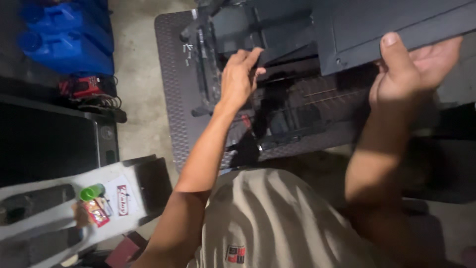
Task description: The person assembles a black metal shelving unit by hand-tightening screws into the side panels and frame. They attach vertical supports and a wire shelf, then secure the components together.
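Seen from above, bent over a dark frame [277,114] lying on a textured mat [171,74] on the concrete floor. Left hand [239,79] resting on the frame's upper inner edge, fingers curled and lightly pressed over a dark plastic piece, not closed tight; cannot tell whether anything small is pinched beneath. Right hand [409,69] clamped on the lower edge of a flat dark panel [391,25], thumb on top, other fingers wrapped under, panel raised and tilted above the right part of the frame. Panel apart from the frame along most of its visible length, so neither seated flat nor set aside. Frame interior open, with thin bars and a few small red parts showing in the shadow, too dim for detail. Some small pale bits [188,48], perhaps screws, lying loose on the mat near the frame's far left corner. Judged from that: cover off or not yet on, fasteners out, frame held steady; seating or removal of the panel unfinished, and fasteners unplaced. Off to the left, well apart: blue jugs [67,42], a red device [79,87] with dark cables, a grey shelf [59,208] carrying a green cup [90,192] and a small red packet [96,212].
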